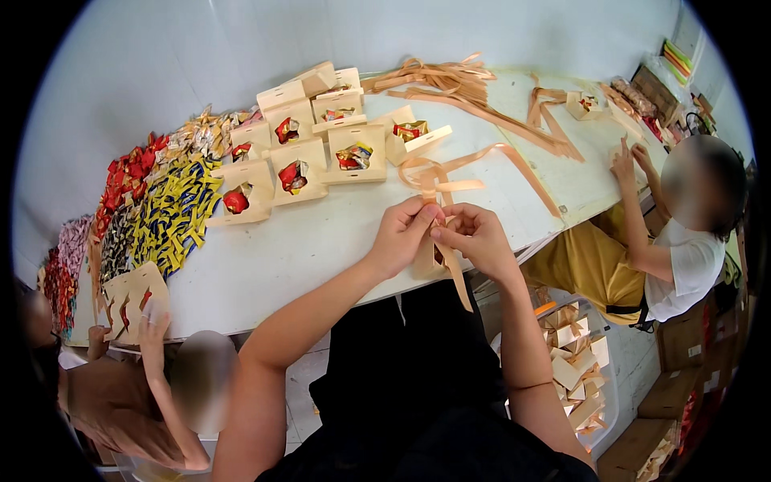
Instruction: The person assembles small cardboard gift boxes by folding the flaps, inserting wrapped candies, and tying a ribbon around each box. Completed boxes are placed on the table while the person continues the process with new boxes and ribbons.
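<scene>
Ribbon [459, 287], long, glossy and peach, crosses small cream cardboard box [423, 263] at near edge of white table [297, 261]. Left hand [401, 235] and right hand [480, 241] pinch it, fingertips nearly together, presumably for tension; grip on box too hidden to tell.

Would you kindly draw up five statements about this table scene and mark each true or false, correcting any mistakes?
1. The left hand and right hand meet at a peach ribbon. True.
2. The yellow-and-blue wrapped pieces are right of the open boxes. False: the yellow-and-blue wrapped pieces are left of the open boxes.
3. A ribbon bundle lies on the table. True.
4. The floor tub is empty. False: pale boxes are heaped in the tub.
</scene>
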Demonstrator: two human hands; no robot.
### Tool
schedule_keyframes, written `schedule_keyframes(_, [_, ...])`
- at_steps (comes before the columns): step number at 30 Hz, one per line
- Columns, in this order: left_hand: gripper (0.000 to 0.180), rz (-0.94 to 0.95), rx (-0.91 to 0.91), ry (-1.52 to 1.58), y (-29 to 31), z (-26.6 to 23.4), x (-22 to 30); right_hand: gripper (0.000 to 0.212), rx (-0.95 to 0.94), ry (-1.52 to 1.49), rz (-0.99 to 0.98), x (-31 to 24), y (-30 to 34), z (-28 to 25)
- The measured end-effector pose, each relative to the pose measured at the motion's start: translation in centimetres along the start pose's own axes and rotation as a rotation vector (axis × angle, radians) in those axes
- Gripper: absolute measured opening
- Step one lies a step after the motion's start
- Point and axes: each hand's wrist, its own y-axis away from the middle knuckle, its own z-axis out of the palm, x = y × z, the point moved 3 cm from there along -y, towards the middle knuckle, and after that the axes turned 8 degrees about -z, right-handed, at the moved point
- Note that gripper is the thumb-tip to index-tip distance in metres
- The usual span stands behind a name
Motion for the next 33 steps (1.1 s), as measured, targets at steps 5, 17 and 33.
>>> schedule_keyframes(5, [0.025,0.292,0.110,-0.321,0.3,0.5,1.3,0.021,0.131,0.217,-0.063,0.9,-0.5,-0.3])
schedule_keyframes(17, [0.012,0.245,0.256,-0.035,1.6,1.7,1.0,0.018,0.341,0.196,-0.116,4.4,-1.7,1.1])
schedule_keyframes(33, [0.027,-0.256,0.467,0.396,0.0,-0.5,-0.1,0.035,0.472,-0.808,-0.267,4.1,0.6,1.2])
